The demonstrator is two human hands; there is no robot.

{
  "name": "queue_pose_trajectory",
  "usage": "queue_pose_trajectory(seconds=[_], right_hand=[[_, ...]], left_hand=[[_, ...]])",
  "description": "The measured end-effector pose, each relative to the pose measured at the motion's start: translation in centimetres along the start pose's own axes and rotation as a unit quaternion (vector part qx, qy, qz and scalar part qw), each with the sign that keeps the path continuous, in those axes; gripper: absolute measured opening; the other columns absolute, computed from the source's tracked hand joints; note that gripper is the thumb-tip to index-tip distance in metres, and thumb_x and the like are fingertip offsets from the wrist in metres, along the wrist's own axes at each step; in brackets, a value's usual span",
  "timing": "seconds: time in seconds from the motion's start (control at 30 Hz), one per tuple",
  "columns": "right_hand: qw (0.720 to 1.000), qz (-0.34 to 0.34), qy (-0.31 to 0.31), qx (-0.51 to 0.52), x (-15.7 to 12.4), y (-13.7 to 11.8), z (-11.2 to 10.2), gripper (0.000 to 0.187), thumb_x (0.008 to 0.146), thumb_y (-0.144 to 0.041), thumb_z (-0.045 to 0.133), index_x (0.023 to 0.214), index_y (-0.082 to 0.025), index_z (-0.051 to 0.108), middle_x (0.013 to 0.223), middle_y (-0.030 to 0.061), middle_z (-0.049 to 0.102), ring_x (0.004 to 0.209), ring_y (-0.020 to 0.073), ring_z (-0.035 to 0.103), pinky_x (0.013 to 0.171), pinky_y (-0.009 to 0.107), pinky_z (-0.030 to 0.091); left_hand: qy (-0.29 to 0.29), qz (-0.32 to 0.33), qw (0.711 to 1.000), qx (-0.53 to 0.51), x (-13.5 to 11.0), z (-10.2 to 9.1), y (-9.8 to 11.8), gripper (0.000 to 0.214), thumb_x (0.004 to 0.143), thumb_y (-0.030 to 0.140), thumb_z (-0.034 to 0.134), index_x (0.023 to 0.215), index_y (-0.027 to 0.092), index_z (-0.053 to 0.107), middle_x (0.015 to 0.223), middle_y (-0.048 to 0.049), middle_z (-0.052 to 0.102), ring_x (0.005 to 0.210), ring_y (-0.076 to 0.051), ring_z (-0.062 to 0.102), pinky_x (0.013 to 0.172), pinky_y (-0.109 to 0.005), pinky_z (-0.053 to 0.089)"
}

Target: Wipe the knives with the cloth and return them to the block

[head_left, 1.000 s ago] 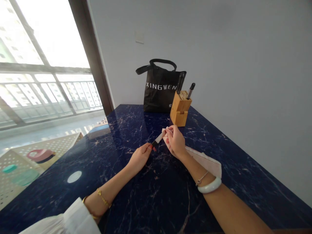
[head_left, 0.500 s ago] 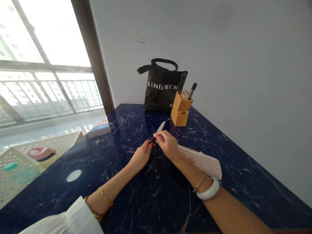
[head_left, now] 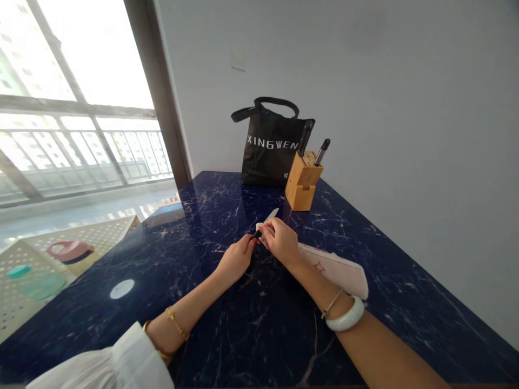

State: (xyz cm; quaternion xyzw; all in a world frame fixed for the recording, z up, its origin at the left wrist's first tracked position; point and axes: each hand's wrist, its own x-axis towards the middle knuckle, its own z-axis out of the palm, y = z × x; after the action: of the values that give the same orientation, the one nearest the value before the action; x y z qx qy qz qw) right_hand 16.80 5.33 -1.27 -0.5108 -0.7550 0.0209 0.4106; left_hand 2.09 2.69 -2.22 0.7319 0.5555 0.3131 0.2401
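My left hand (head_left: pixel 236 259) grips the black handle of a small kitchen knife (head_left: pixel 268 217), whose bare steel blade points away from me towards the bag. My right hand (head_left: pixel 279 241) pinches a pale cloth (head_left: pixel 261 234) around the base of the blade, and the fingers hide that part of the steel. A pale pink fabric piece with a red star mark (head_left: pixel 334 270) lies on the tabletop beside my right wrist. It seems to be the same cloth, though I cannot tell for certain.
A bamboo knife block (head_left: pixel 304 181) holding dark-handled knives stands at the back of the dark blue marble counter (head_left: pixel 227 200), before a black XINGWEN tote bag (head_left: pixel 271 146). A grey wall runs along the right side. A large window and its railing (head_left: pixel 81 151) are at the left.
My right hand has slid back from the blade's tip towards the handle, leaving the tip bare. The knife now points more upright, and the view has shifted slightly.
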Motion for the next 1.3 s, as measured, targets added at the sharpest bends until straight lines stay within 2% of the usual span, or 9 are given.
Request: queue_pose_trajectory(seconds=[0.23, 0.37, 0.53, 0.67, 0.87, 1.07, 1.23, 1.3], right_hand=[[1.0, 0.011, -0.007, -0.005, -0.2, 0.0, 0.0, 0.015, 0.086, -0.031, 0.045, 0.08, -0.021, 0.052, 0.083, -0.001, 0.061, 0.078, 0.0141, 0.058, 0.065, 0.023, 0.037], [1.0, -0.008, 0.0, 0.013, -0.1, -0.1, -0.1, 0.011, 0.086, -0.028, 0.045, 0.083, -0.02, 0.052, 0.087, -0.0007, 0.061, 0.08, 0.0132, 0.058, 0.068, 0.022, 0.038], [1.0, 0.008, -0.01, -0.004, 0.0, 0.0, 0.0, 0.014, 0.086, -0.03, 0.044, 0.081, -0.021, 0.053, 0.084, -0.0006, 0.061, 0.078, 0.0142, 0.058, 0.065, 0.023, 0.037], [1.0, -0.019, 0.004, 0.02, -0.1, -0.3, -0.3, 0.011, 0.087, -0.027, 0.044, 0.084, -0.02, 0.052, 0.088, -0.0007, 0.061, 0.081, 0.0132, 0.058, 0.07, 0.022, 0.038], [1.0, -0.003, 0.001, -0.007, -0.1, -0.1, -0.3, 0.013, 0.087, -0.029, 0.043, 0.085, -0.021, 0.053, 0.087, -0.0008, 0.062, 0.081, 0.0138, 0.059, 0.066, 0.022, 0.037], [0.994, 0.078, 0.081, -0.003, 0.6, 1.3, -1.2, 0.019, 0.087, -0.036, 0.042, 0.083, -0.021, 0.054, 0.085, 0.0002, 0.063, 0.077, 0.0151, 0.059, 0.064, 0.024, 0.037], [0.971, 0.199, 0.108, 0.076, 1.4, 2.6, -2.2, 0.029, 0.084, -0.045, 0.042, 0.083, -0.019, 0.055, 0.076, 0.001, 0.064, 0.055, 0.013, 0.059, 0.054, 0.024, 0.038], [0.962, 0.222, 0.116, 0.107, 1.5, 3.1, -2.4, 0.031, 0.083, -0.047, 0.043, 0.084, -0.018, 0.054, 0.077, 0.0024, 0.065, 0.049, 0.0125, 0.058, 0.052, 0.024, 0.038]], left_hand=[[0.029, -0.022, 0.998, -0.049, 0.1, 0.2, -0.2, 0.032, 0.089, 0.034, 0.03, 0.101, 0.017, 0.054, 0.078, -0.0061, 0.061, 0.072, -0.019, 0.057, 0.059, -0.024, 0.037], [0.015, -0.002, 0.999, -0.039, 0.0, 0.2, -0.3, 0.031, 0.089, 0.033, 0.031, 0.1, 0.018, 0.055, 0.073, -0.0045, 0.06, 0.068, -0.018, 0.056, 0.058, -0.024, 0.036], [0.037, -0.013, 0.998, -0.055, 0.1, 0.3, -0.4, 0.033, 0.089, 0.036, 0.03, 0.101, 0.017, 0.055, 0.072, -0.0044, 0.059, 0.065, -0.017, 0.055, 0.057, -0.024, 0.035], [0.029, 0.008, 0.998, -0.062, 0.2, 0.4, -0.5, 0.031, 0.089, 0.036, 0.031, 0.097, 0.019, 0.055, 0.07, -0.0028, 0.057, 0.063, -0.016, 0.053, 0.057, -0.023, 0.035], [0.009, 0.015, 0.997, -0.075, 0.3, 0.3, -0.9, 0.033, 0.088, 0.039, 0.031, 0.095, 0.019, 0.057, 0.063, 0.0001, 0.051, 0.056, -0.013, 0.046, 0.054, -0.022, 0.032], [-0.012, 0.053, 0.997, -0.058, -0.1, -0.1, -0.3, 0.035, 0.089, 0.04, 0.03, 0.092, 0.019, 0.058, 0.058, 0.002, 0.046, 0.051, -0.012, 0.041, 0.049, -0.021, 0.028], [-0.028, 0.069, 0.997, -0.035, -0.4, -0.3, 0.0, 0.034, 0.089, 0.036, 0.03, 0.093, 0.019, 0.059, 0.065, -0.0004, 0.052, 0.055, -0.013, 0.043, 0.051, -0.021, 0.03], [-0.035, 0.07, 0.997, -0.027, -0.4, -0.3, -0.1, 0.033, 0.089, 0.036, 0.03, 0.094, 0.02, 0.059, 0.066, -0.0004, 0.052, 0.056, -0.013, 0.043, 0.052, -0.021, 0.031]])
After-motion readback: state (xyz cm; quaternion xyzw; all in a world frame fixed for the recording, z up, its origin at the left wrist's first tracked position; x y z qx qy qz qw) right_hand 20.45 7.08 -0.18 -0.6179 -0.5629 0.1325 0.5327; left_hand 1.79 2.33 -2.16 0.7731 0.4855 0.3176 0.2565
